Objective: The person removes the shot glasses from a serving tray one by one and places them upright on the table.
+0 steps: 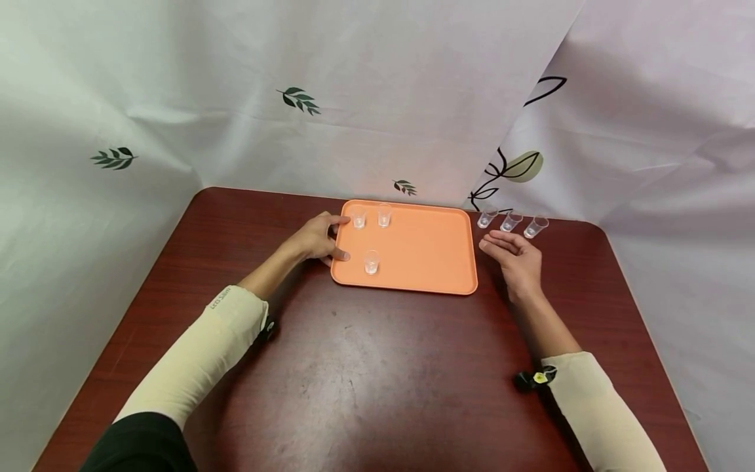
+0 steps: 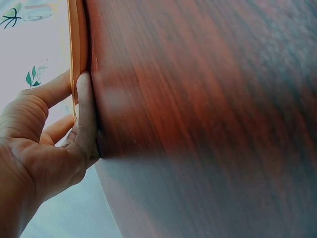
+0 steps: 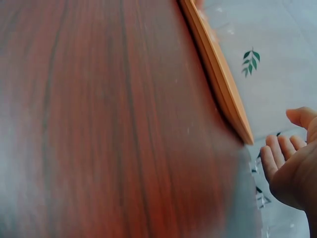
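An orange tray (image 1: pixel 421 252) lies at the far side of the table, with three small clear plastic cups on it. Two cups stand near its back left corner, one of them this cup (image 1: pixel 384 215); another cup (image 1: pixel 371 262) is by the front left. My left hand (image 1: pixel 315 237) grips the tray's left edge, thumb and fingers on either side of the rim (image 2: pixel 79 44). Off the tray's right side, my right hand (image 1: pixel 519 265) hovers with fingers gently bent and nothing in it. Just beyond its fingertips, three more clear cups stand in a row, the middle cup (image 1: pixel 511 221) among them.
The dark reddish wooden table (image 1: pixel 377 367) has a glossy top. Behind it hangs a pale cloth backdrop (image 1: pixel 366 151) with leaf prints, close to the table's back edge and the row of cups.
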`<state>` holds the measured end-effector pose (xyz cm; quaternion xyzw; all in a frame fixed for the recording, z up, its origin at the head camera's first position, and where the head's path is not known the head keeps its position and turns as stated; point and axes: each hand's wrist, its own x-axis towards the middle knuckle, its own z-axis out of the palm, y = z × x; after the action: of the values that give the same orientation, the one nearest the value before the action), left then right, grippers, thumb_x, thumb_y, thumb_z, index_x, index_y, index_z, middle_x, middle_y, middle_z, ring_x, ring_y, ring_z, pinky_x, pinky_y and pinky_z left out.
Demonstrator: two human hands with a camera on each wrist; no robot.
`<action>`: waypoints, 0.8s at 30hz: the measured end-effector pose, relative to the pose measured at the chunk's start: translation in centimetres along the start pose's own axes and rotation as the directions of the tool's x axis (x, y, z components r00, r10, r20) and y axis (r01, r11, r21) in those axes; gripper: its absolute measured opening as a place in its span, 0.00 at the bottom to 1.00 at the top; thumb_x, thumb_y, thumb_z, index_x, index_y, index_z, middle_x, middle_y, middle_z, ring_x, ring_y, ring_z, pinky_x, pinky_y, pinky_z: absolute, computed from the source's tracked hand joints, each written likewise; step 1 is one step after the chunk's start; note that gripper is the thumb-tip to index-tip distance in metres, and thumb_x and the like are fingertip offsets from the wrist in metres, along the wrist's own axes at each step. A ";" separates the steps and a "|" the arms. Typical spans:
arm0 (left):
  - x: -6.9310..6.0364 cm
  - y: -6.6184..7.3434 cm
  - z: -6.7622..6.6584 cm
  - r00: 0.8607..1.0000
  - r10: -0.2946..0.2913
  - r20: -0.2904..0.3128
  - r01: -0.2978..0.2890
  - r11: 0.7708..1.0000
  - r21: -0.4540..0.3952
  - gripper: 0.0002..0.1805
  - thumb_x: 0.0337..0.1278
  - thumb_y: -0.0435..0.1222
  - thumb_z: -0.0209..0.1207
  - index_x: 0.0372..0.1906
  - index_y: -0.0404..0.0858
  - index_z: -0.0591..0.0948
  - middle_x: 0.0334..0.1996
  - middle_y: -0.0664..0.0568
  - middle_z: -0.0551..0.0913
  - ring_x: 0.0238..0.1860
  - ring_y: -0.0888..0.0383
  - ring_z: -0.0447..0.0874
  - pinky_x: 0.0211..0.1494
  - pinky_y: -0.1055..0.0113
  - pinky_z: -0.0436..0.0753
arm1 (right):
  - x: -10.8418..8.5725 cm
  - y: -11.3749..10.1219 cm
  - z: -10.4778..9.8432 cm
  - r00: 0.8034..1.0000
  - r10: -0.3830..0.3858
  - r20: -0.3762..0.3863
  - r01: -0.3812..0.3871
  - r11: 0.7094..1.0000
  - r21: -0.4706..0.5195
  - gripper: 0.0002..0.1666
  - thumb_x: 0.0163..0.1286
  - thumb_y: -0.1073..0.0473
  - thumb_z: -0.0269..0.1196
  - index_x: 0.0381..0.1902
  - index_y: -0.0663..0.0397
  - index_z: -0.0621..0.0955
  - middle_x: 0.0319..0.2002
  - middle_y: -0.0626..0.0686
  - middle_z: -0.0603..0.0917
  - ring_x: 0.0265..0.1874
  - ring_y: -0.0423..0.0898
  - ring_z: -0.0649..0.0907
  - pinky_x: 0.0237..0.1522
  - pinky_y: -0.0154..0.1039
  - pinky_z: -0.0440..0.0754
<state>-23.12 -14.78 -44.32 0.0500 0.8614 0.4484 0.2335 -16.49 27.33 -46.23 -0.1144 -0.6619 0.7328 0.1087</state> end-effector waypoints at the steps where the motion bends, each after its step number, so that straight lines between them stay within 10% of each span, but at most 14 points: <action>1: 0.0 0.0 0.0 1.000 0.000 0.000 0.000 1.000 -0.001 0.54 0.57 0.22 0.80 0.88 0.38 0.69 0.61 0.39 0.66 0.35 0.52 0.82 0.31 0.62 0.97 | -0.1 0.0 0.2 1.000 -0.003 0.006 0.003 1.000 0.008 0.24 0.67 0.72 0.80 0.60 0.73 0.88 0.37 0.42 0.96 0.42 0.35 0.95 0.50 0.26 0.94; 24: 0.1 0.0 0.0 1.000 -0.010 -0.008 0.010 1.000 -0.011 0.54 0.55 0.20 0.81 0.87 0.37 0.70 0.66 0.37 0.66 0.36 0.52 0.83 0.30 0.63 0.97 | -1.4 0.8 4.4 0.977 0.023 0.210 -0.032 0.999 0.041 0.18 0.70 0.76 0.75 0.56 0.70 0.88 0.38 0.42 0.96 0.42 0.35 0.95 0.50 0.29 0.95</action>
<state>-23.16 -14.75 -44.35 0.0425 0.8601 0.4520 0.2327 -16.58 22.63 -46.61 -0.0434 -0.6517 0.7566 0.0309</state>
